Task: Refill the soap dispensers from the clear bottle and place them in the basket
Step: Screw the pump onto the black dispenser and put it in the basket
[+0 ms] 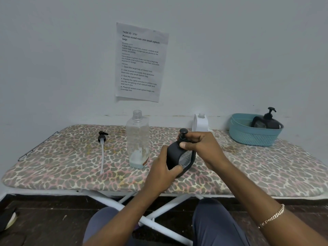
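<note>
My left hand grips the body of a black soap dispenser held tilted above the patterned board. My right hand is curled round its neck just under the black pump head. The clear bottle stands open to the left, with a little pale liquid at its bottom. A second black dispenser sits inside the teal basket at the far right. A white dispenser without a pump stands at the back by the wall.
A loose black pump with a long white tube lies on the leopard-print ironing board at the left. A printed sheet hangs on the wall. My knees and the board's white legs are below the front edge.
</note>
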